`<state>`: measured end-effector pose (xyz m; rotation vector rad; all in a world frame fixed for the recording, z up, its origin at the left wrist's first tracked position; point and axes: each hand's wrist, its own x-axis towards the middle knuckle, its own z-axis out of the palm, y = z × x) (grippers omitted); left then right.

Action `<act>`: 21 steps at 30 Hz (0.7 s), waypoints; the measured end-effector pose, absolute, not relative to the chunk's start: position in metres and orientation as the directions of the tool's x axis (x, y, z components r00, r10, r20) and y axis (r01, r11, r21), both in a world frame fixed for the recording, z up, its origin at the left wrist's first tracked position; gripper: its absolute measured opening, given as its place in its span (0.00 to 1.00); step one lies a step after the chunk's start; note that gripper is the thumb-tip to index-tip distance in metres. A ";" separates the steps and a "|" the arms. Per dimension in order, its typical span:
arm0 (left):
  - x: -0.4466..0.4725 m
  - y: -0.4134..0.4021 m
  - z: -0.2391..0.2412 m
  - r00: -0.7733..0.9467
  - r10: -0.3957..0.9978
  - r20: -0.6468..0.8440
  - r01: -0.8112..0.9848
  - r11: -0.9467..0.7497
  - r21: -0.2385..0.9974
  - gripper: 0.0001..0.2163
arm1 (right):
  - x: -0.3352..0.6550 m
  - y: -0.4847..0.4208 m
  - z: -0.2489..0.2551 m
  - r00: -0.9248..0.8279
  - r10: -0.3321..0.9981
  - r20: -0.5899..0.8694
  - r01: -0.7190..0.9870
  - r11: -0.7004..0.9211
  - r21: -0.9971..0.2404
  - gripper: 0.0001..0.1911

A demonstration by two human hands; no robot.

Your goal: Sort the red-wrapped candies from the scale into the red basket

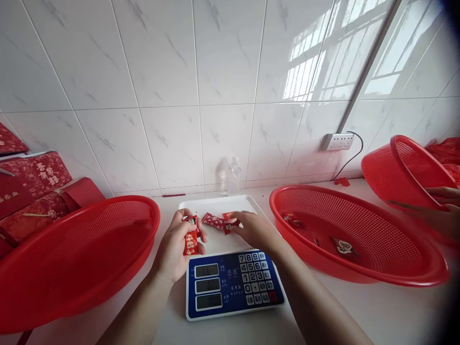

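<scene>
A blue-faced electronic scale (233, 285) with a white weighing tray (215, 203) stands in front of me. My left hand (176, 249) is closed around red candy packets (190, 237) above the tray's left front corner. My right hand (253, 227) reaches over the tray and pinches a red candy packet (227, 224) lying on it. Another red packet (212, 220) lies on the tray between my hands.
A large red mesh basket (72, 254) sits to the left, another (359, 235) to the right with a few red packets inside. Another person's hand (440, 211) holds a tilted third red basket (402, 167) at far right. Red gift boxes (32, 191) stack at the left wall. A wall socket (338, 141) is behind.
</scene>
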<state>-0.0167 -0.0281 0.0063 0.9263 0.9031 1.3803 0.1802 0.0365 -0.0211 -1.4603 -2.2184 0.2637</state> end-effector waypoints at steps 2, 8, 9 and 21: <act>-0.014 -0.028 0.006 0.049 0.999 -0.011 -0.353 0.028 0.935 0.11 | 0.175 0.035 -0.020 -0.212 0.903 0.374 0.830 0.369 -0.418 0.08; -0.004 -0.032 0.000 0.229 0.973 0.000 -0.173 0.040 0.984 0.25 | 0.168 0.006 0.009 -0.398 0.835 0.379 0.422 0.534 -0.733 0.11; -0.003 -0.033 -0.001 0.244 0.970 0.009 -0.127 0.023 0.992 0.29 | 0.167 0.001 0.012 -0.450 0.818 0.359 0.389 0.541 -0.746 0.11; 0.000 -0.033 -0.007 0.152 0.986 0.067 0.048 -0.075 0.996 0.39 | 0.171 0.003 0.012 -0.379 0.840 0.387 0.477 0.536 -0.696 0.05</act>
